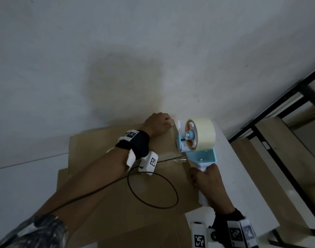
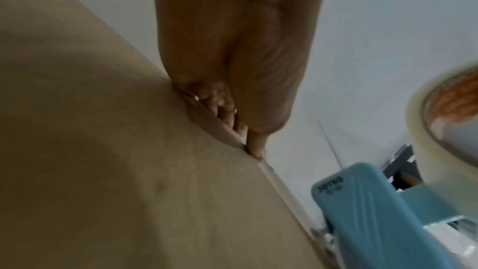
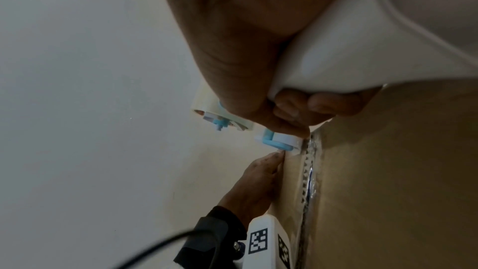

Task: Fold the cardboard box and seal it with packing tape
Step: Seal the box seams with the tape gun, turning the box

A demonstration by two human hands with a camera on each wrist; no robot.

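A bare wall (image 1: 117, 51) rises directly behind the box (image 1: 108, 194), closing off its far edge. The left hand (image 1: 158, 124) fills the far right corner, fingers curled over that edge. Just beside it, the tape dispenser (image 1: 198, 140) and the right hand (image 1: 208, 183) block the right edge. A black cable (image 1: 153, 190) loops over the box top. The near left of the top lies open.

Dim grey wall (image 1: 117, 51), black shelving (image 1: 285, 108)
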